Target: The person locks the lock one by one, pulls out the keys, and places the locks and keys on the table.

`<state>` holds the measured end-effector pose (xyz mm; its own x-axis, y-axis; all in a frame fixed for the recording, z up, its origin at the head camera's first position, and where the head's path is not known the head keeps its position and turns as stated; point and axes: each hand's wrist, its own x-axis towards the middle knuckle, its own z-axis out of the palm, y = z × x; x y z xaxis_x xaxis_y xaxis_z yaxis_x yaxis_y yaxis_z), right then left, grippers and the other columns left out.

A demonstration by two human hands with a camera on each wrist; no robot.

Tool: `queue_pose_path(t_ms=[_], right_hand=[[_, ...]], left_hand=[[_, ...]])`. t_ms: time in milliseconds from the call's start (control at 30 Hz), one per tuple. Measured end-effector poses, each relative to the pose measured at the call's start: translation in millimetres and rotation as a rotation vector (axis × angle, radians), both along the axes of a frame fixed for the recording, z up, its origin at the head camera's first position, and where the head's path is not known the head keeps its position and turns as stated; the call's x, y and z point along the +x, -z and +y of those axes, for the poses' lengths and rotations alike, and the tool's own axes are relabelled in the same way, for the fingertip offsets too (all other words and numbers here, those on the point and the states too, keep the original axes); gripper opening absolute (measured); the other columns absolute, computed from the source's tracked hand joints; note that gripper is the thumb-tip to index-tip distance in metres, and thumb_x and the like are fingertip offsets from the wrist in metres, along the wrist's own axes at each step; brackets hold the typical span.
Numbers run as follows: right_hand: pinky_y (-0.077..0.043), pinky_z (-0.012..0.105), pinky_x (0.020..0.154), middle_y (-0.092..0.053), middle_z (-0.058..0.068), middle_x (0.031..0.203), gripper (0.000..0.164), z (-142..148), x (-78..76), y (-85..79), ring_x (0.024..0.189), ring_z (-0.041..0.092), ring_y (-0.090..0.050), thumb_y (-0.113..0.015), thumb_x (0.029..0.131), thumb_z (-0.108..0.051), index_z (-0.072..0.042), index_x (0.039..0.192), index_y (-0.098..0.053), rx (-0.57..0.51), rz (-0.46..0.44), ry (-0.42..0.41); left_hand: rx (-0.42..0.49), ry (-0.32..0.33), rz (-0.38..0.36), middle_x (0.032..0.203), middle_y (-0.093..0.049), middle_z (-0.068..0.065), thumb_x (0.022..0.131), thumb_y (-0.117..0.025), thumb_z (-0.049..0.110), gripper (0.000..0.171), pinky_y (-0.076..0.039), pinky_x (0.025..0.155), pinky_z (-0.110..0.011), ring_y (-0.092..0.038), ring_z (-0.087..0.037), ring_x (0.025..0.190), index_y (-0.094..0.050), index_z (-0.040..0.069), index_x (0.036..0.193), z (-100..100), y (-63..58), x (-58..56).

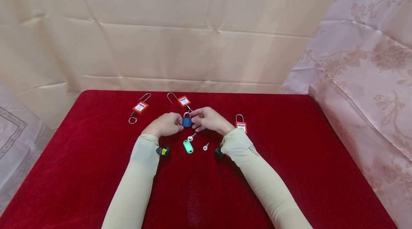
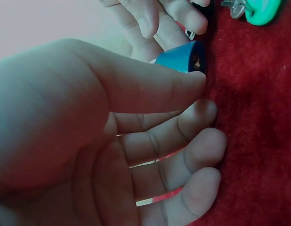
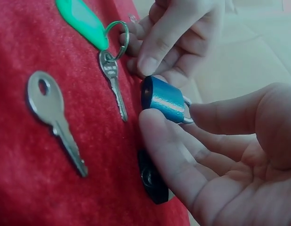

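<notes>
A small blue padlock (image 1: 186,122) with a silver shackle stands upright between both hands. My left hand (image 1: 166,124) holds its left side, thumb tip right at the body; the other fingers curve beside it in the left wrist view. From the opposite side, my right hand (image 1: 209,120) grips the padlock, with a finger along the blue body (image 3: 166,101) and the thumb at the shackle in the right wrist view. Just in front lie a key (image 3: 113,84) on a ring with a green tag (image 1: 188,146) and a loose silver key (image 1: 206,146).
Behind the hands, two red padlocks lie with shackles open, one at the left (image 1: 141,107) and one near the middle (image 1: 184,101). A third red padlock (image 1: 241,126) is right of my right hand. Red cloth covers the table (image 1: 289,157); a beige curtain (image 1: 180,50) hangs behind.
</notes>
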<state>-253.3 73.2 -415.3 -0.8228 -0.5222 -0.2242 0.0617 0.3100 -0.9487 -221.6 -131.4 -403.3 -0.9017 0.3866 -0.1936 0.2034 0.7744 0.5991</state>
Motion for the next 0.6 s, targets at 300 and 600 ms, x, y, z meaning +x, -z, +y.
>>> queue_pose_path(t_ms=[300, 600], right_hand=[[-0.061, 0.037, 0.072, -0.072, 0.021, 0.102, 0.036, -1.3, 2.9, -2.7, 0.076, 0.02, -0.068, -0.057, 0.1, 0.001, 0.009, 0.135, -0.055, 0.027, -0.024, -0.012], [-0.06, 0.037, 0.074, -0.068, 0.023, 0.116, 0.04, -0.2, 2.7, -3.7, 0.078, 0.019, -0.066, -0.051, 0.099, 0.007, 0.009, 0.139, -0.052, 0.015, -0.05, -0.019]], left_hand=[[-0.049, -0.015, 0.018, 0.072, -0.058, -0.003, 0.095, -0.067, 0.011, 0.006, -0.042, 0.066, -0.033, -0.051, -0.017, 0.067, -0.065, 0.007, 0.092, 1.5, 1.2, -0.3], [-0.038, -0.063, -0.006, 0.09, -0.064, -0.008, 0.096, -0.067, 0.013, 0.017, -0.046, 0.075, -0.038, -0.056, -0.022, 0.08, -0.064, 0.002, 0.109, 1.4, -2.4, 1.2]])
